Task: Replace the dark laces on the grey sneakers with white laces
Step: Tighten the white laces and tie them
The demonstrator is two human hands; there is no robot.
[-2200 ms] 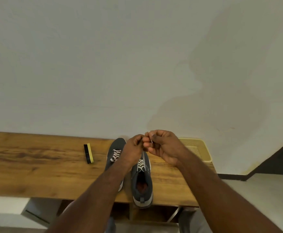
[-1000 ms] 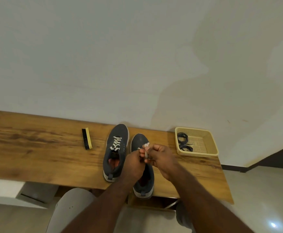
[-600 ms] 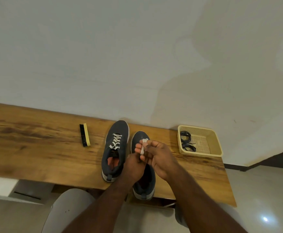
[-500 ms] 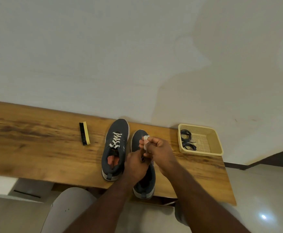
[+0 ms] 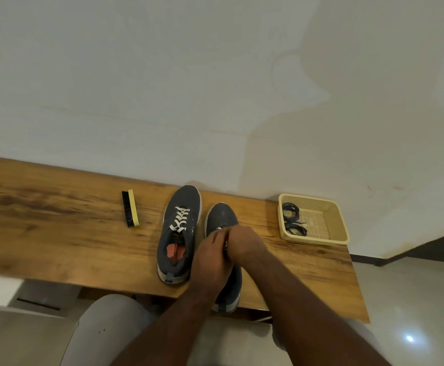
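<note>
Both hands dropped since 0.5 s ago: white lace no longer raised, now down at the right sneaker (image 5: 222, 220) tongue. Left hand (image 5: 210, 260) and right hand (image 5: 244, 244) grip looks pinched on lace, mostly hidden. Left sneaker (image 5: 180, 233) laced white, both on worktop (image 5: 57, 233).

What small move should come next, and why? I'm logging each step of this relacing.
Probably pull the white lace snug over the right sneaker and tuck or tie its ends. Both hands, left and right, meet over its lace area, hiding the lace. The left sneaker is already laced white, and the dark laces lie in the basket.
</note>
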